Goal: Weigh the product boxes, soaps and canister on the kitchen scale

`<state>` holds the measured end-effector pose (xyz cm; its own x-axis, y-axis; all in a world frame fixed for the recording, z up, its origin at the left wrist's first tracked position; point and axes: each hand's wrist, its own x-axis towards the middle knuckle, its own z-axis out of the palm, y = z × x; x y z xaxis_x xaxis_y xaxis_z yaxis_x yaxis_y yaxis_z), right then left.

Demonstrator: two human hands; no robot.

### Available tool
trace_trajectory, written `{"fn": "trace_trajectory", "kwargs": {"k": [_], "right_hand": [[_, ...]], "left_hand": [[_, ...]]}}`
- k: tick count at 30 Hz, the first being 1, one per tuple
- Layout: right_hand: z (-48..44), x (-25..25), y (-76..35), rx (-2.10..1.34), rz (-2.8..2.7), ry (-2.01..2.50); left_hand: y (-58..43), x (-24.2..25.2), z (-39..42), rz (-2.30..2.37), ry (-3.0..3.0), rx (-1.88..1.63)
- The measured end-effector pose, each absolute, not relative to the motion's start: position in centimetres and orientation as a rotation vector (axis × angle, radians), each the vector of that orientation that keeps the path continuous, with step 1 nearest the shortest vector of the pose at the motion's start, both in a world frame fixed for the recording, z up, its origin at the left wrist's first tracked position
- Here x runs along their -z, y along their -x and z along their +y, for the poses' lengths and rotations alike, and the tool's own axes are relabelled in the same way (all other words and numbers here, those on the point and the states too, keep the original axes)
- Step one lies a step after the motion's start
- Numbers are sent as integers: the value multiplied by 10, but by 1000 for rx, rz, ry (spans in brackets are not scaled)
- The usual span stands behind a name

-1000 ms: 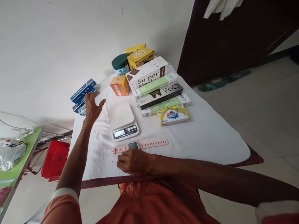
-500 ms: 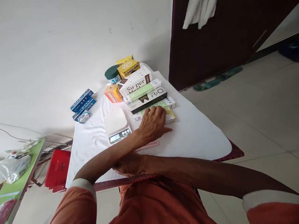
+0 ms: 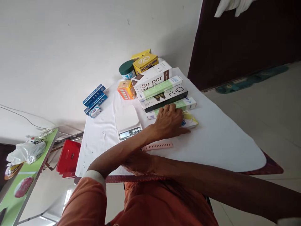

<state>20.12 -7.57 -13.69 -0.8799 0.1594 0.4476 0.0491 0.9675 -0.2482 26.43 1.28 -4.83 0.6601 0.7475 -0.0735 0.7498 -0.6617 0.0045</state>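
Observation:
My left hand [image 3: 169, 121] reaches across to a yellow-and-white box [image 3: 192, 121], fingers curled over its top and thumb along the near side; the hand hides most of the box. Just beyond lies a green-and-white carton [image 3: 187, 103], close to the fingertips. My right hand [image 3: 138, 163] rests low at the table's near edge beneath my left forearm, its fingers mostly hidden. Between the arms and the boxes lies a pink perforated strap [image 3: 161, 146]. A white digital scale [image 3: 127, 119] with a lit display sits left of my left hand, nothing on its plate.
Behind are a black-and-white R&O box [image 3: 169, 97], a "Su-per Meal" box [image 3: 152, 78], a yellow "COME ON" box [image 3: 145, 62], a green-lidded jar [image 3: 127, 69] and an orange box [image 3: 126, 90]. Blue boxes [image 3: 95, 97] lie left. A red stool [image 3: 68, 157] stands beside the table.
The camera view has swung left, so the table appears farther right. My left hand stays over the yellow-and-white box, and more of the pink strap shows.

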Motion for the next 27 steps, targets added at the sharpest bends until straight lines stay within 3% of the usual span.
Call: {"fn": "trace_trajectory", "kwargs": {"k": [5, 12, 15, 20, 27], "right_hand": [[-76, 139, -207, -316, -2696, 119], [-78, 124, -219, -291, -2700, 187], [-79, 120, -221, -266, -2699, 174], [-79, 121, -221, -237, -2638, 200], [-79, 119, -222, -236, -2686, 192]], "left_hand": [[-258, 42, 12, 1220, -2795, 31], [-187, -22, 4, 1171, -2696, -473], [-140, -37, 7, 1360, -2683, -450], [-83, -18, 18, 1666, -2502, -280], [-70, 10, 30, 1667, -2432, -218]]}}
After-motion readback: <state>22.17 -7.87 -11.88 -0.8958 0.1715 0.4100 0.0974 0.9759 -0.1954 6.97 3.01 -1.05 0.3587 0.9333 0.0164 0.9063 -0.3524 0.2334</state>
